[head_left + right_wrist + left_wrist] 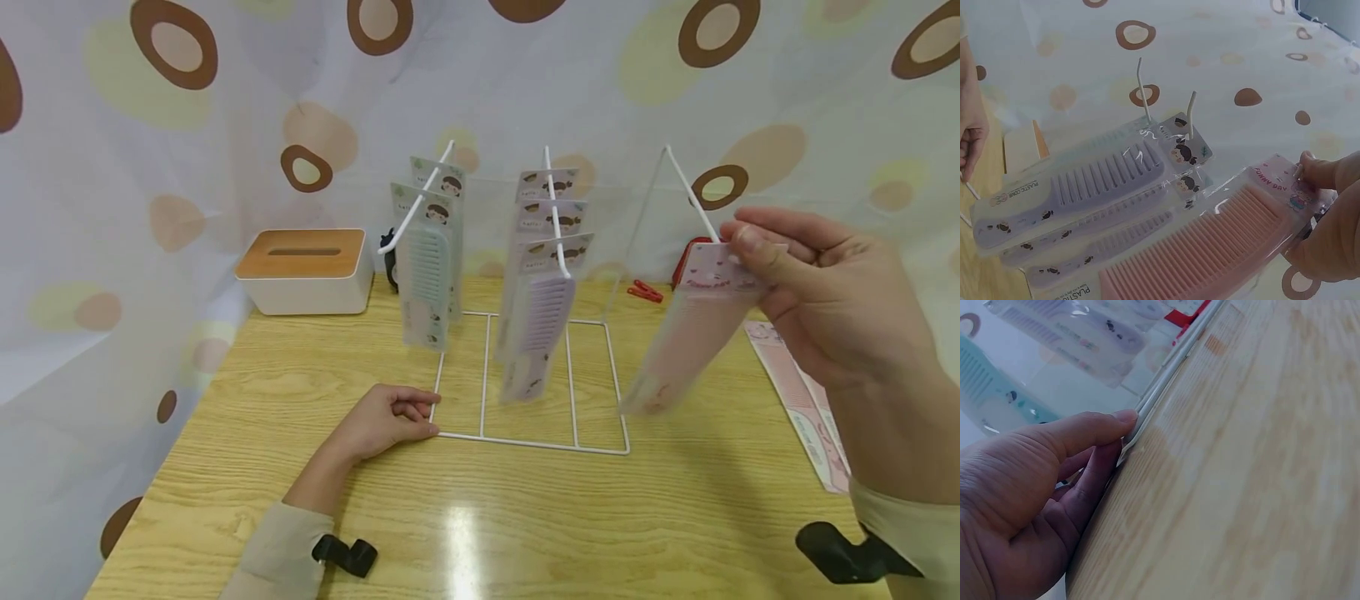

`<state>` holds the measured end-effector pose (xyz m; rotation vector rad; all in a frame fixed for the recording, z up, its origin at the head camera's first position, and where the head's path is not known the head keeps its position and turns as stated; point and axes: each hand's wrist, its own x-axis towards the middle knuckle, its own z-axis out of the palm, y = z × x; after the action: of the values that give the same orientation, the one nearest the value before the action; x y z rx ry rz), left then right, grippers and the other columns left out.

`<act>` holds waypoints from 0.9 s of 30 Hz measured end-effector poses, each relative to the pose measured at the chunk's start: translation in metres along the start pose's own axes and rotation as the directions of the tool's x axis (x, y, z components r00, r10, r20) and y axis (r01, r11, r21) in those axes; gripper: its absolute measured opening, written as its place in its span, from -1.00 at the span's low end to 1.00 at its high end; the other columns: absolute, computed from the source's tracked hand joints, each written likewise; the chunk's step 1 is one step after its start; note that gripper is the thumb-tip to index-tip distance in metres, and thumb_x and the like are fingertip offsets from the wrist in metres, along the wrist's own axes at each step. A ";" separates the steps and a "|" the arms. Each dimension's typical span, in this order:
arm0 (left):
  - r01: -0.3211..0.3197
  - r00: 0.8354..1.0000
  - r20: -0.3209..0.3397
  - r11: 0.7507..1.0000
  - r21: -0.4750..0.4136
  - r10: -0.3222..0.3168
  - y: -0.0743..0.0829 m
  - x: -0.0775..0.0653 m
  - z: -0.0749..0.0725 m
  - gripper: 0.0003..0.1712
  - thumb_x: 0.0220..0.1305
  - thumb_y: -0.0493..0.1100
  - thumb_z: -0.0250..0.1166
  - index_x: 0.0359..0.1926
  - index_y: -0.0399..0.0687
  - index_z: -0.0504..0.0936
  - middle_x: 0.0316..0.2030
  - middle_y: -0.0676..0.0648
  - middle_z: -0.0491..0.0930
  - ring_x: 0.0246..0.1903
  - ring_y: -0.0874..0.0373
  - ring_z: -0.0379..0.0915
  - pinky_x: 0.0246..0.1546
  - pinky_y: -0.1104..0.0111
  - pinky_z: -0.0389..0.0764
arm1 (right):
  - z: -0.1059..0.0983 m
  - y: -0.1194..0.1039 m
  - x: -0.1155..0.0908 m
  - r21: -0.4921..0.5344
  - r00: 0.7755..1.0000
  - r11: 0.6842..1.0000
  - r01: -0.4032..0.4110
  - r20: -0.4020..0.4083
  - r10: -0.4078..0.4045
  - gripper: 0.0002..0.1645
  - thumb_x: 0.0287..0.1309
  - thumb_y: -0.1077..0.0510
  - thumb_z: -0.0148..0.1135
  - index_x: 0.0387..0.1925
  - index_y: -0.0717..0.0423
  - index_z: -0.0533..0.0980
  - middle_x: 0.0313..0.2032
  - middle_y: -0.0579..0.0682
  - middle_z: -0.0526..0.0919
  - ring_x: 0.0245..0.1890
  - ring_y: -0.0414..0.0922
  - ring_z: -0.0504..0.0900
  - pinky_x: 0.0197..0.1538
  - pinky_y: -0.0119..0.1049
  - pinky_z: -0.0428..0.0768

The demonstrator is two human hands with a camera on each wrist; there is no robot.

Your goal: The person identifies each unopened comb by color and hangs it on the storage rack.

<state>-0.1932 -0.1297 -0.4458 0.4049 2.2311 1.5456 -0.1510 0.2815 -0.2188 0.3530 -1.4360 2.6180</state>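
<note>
My right hand (pixel 855 300) pinches the top card of a packaged pink comb (pixel 686 342) between thumb and fingers. That card is at the front end of the right arm of a white wire display rack (pixel 532 445); whether the arm passes through its hole I cannot tell. My left hand (pixel 384 423) pinches the near left corner of the rack's base on the table. Packaged purple combs (pixel 546 317) hang on the middle arm, and packaged green combs (pixel 426 267) on the left one. In the right wrist view the pink comb (pixel 1204 244) fills the lower part.
More pink comb packs (pixel 795 400) lie on the wooden table (pixel 337 358), partly behind my right hand. A white tissue box (pixel 307 275) with a wooden lid stands at the back left. A red clip (pixel 645 291) lies behind the rack, near a patterned curtain (pixel 525 92).
</note>
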 end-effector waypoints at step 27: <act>-0.020 1.000 -0.002 1.000 0.000 0.020 0.001 -0.001 -0.001 -0.49 0.14 -0.25 0.50 0.13 -0.26 0.65 -0.29 -0.10 0.66 -0.31 0.15 0.55 -0.27 0.45 0.57 | -0.032 0.028 0.105 -0.107 0.974 0.994 -0.035 -0.228 0.010 -0.60 0.09 0.52 0.31 -0.02 0.21 0.64 -0.23 0.01 0.77 -0.23 -0.17 0.70 -0.22 -0.36 0.71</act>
<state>-0.1930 -0.1302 -0.4449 0.4271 2.2349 1.5570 -0.2630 0.2939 -0.2304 0.0230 -1.5039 2.4853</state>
